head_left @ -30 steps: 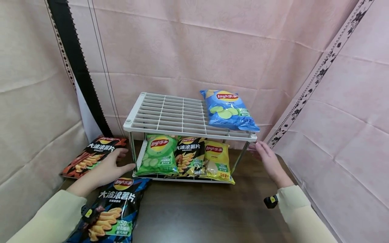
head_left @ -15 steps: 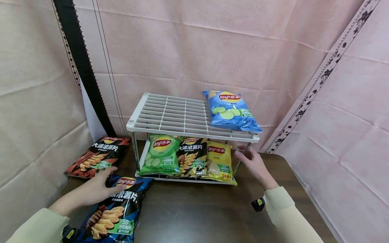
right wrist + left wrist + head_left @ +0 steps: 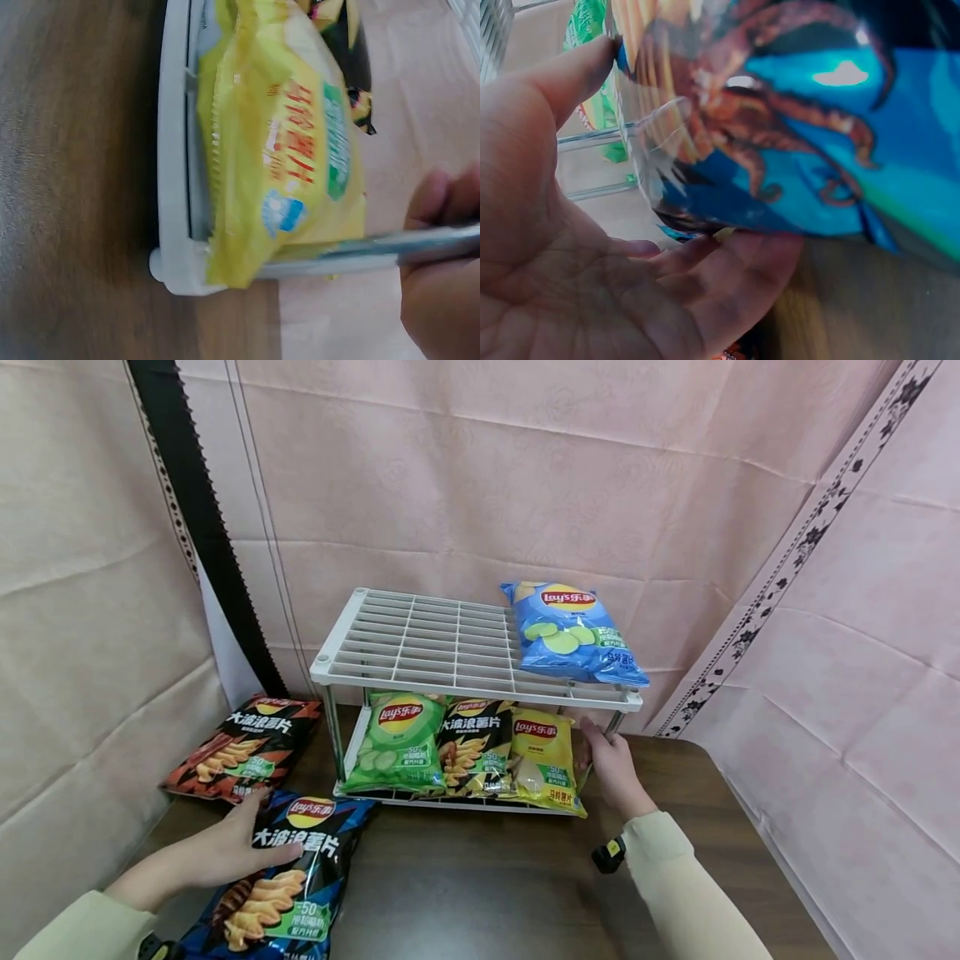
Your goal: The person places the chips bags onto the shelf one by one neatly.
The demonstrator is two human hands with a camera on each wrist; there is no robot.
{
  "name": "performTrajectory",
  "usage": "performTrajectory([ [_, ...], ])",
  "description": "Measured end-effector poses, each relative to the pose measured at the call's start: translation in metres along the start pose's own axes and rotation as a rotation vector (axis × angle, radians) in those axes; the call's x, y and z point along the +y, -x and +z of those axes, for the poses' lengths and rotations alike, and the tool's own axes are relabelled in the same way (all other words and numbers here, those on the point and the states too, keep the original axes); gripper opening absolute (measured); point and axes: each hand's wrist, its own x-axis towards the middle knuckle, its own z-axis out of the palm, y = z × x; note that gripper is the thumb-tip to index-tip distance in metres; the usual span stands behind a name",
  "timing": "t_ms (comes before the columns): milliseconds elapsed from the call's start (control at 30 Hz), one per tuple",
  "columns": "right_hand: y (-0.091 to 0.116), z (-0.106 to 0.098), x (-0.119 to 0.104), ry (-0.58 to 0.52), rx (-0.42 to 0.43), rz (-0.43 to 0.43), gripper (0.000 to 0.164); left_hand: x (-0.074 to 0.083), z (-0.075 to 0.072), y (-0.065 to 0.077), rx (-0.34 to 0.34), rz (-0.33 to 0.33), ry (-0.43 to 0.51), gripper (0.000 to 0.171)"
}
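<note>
the blue chip bag [image 3: 303, 889] lies face up on the table [image 3: 465, 902], its long axis running from near to far with a slight slant rightward, toward the rack [image 3: 465, 682]. the left hand [image 3: 217, 854] is much the nearer one, at the bag's left side, so the bag lies to its right; thumb and fingers are spread apart and touch it (whether they squeeze at all, i can't tell). the fingertips go out of sight behind the bag, whose near end is cut off below. just beyond lies the red bag [image 3: 243, 747]. well apart, the right hand [image 3: 613, 774] grips the rack's post [image 3: 337, 259], beside the yellow bag [image 3: 292, 142] on the lower shelf [image 3: 173, 150].
</note>
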Motion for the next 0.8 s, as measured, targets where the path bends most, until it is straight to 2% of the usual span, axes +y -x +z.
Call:
performTrajectory([
  [133,0.002,0.005,0.004,-0.060,0.032,0.029,0.061,-0.003,-0.003,0.001,-0.098,-0.061,0.042,0.112],
  [233,0.003,0.008,0.005,-0.052,0.052,0.017,0.059,-0.005,-0.004,0.001,-0.155,-0.104,0.059,0.110],
  [333,0.003,0.009,0.005,-0.035,0.059,0.006,0.050,-0.008,-0.004,0.001,-0.205,-0.083,0.118,0.104],
  [367,0.003,0.010,0.005,-0.023,0.061,0.007,0.045,-0.009,-0.003,0.000,-0.230,-0.058,0.149,0.099],
  [500,0.001,0.010,0.006,0.023,0.077,0.046,0.033,-0.012,-0.001,-0.001,-0.323,-0.006,0.249,0.085],
  [567,0.000,0.010,0.008,0.049,0.085,0.061,0.031,-0.013,-0.001,-0.001,-0.327,-0.017,0.233,0.086],
  [600,-0.001,0.010,0.009,0.057,0.091,0.064,0.031,-0.012,-0.001,0.000,-0.307,-0.038,0.207,0.090],
  [700,-0.004,0.011,0.013,0.057,0.112,0.049,0.033,-0.011,0.002,0.000,-0.234,-0.042,0.157,0.095],
  [800,-0.003,0.013,0.012,0.036,0.130,0.030,0.034,-0.011,0.007,0.000,-0.173,-0.048,0.167,0.096],
])
